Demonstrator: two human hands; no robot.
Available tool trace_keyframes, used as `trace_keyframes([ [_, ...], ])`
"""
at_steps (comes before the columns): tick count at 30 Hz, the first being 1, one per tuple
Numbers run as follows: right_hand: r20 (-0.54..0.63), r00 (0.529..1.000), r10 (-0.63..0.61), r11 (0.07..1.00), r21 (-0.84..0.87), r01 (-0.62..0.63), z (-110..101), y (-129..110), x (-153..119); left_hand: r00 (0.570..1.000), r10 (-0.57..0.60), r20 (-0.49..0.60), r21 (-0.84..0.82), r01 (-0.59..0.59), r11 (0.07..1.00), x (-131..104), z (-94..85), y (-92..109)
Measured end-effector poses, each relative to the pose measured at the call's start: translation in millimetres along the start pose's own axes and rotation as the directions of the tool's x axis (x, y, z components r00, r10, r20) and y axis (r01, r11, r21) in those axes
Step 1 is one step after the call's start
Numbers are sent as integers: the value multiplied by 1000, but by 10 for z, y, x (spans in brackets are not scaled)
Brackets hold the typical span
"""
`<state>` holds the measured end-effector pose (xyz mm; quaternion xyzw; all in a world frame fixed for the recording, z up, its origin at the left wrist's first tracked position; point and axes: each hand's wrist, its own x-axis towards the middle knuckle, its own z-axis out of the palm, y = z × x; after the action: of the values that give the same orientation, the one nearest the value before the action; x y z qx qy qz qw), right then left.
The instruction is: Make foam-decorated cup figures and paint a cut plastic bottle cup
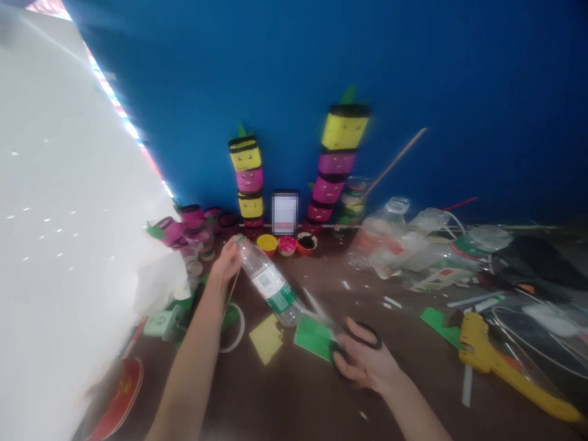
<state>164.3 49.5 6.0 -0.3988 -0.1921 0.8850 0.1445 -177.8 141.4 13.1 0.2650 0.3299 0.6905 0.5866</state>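
My left hand (226, 260) grips a clear plastic bottle (271, 283) by its neck end. The bottle slants down to the right and carries a white and green label. In my right hand (365, 361) is a pair of scissors (337, 331), with fingers through the black handles. Its blurred blades are spread, pointing at the bottle's base; I cannot tell whether they touch it. Under the scissors lies a green sheet (312, 335), and left of that a pale yellow sheet (266, 339).
Paint cups (287, 246) stand behind the bottle. Two painted stacks, a shorter one (249, 177) and a taller one (334, 162), lean near the blue wall (184, 92). Several plastic bottles (390, 226) crowd the right. A yellow glue gun (487, 355) lies front right, a red round object (122, 392) front left.
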Motion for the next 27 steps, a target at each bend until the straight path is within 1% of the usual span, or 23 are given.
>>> trace_keyframes([
  [5, -55, 997, -56, 998, 12, 57, 84, 56, 43, 1000, -6, 28, -13, 6, 1000, -9, -33, 10],
  [8, -68, 994, -87, 996, 9, 88, 203, 20, 60, 995, -53, 88, 4, 53, 999, -42, 35, -62],
  [10, -73, 991, -108, 994, -25, 106, 258, -18, 57, 989, -82, 125, 13, 81, 997, -58, 103, -123],
  [14, -68, 988, -142, 983, -128, 132, 223, -73, -14, 991, -46, 127, -27, 50, 998, -48, 183, -173],
  [15, -78, 983, -169, 977, -147, 156, 199, -79, -33, 992, -34, 123, -37, 39, 999, -41, 186, -171],
  [16, -98, 970, -221, 964, -172, 202, 180, -82, -45, 992, -26, 120, -45, 31, 999, -35, 187, -167],
  [17, -125, 945, -301, 938, -218, 269, 170, -81, -46, 993, -20, 119, -50, 26, 998, -31, 187, -163],
  [18, -162, 900, -405, 892, -287, 350, 170, -77, -35, 992, -16, 122, -54, 23, 998, -29, 191, -161],
  [19, -200, 830, -521, 823, -377, 426, 181, -69, -12, 992, -13, 126, -56, 20, 998, -30, 199, -159],
  [20, -227, 746, -626, 739, -478, 475, 201, -57, 21, 991, -9, 132, -56, 17, 998, -33, 215, -157],
  [21, -236, 665, -708, 654, -574, 492, 227, -43, 59, 990, -6, 140, -55, 13, 998, -39, 237, -154],
  [22, -228, 604, -763, 580, -655, 485, 256, -27, 98, 989, -2, 149, -53, 10, 999, -46, 267, -147],
  [23, -210, 571, -794, 524, -713, 466, 287, -12, 133, 987, 4, 158, -52, 5, 999, -56, 303, -137],
  [24, -187, 559, -808, 485, -751, 449, 318, -1, 160, 986, 10, 166, -51, -1, 999, -68, 345, -124],
  [27, -125, 580, -805, 424, -805, 415, 406, -6, 182, 983, 27, 181, -51, -18, 999, -110, 487, -72],
])
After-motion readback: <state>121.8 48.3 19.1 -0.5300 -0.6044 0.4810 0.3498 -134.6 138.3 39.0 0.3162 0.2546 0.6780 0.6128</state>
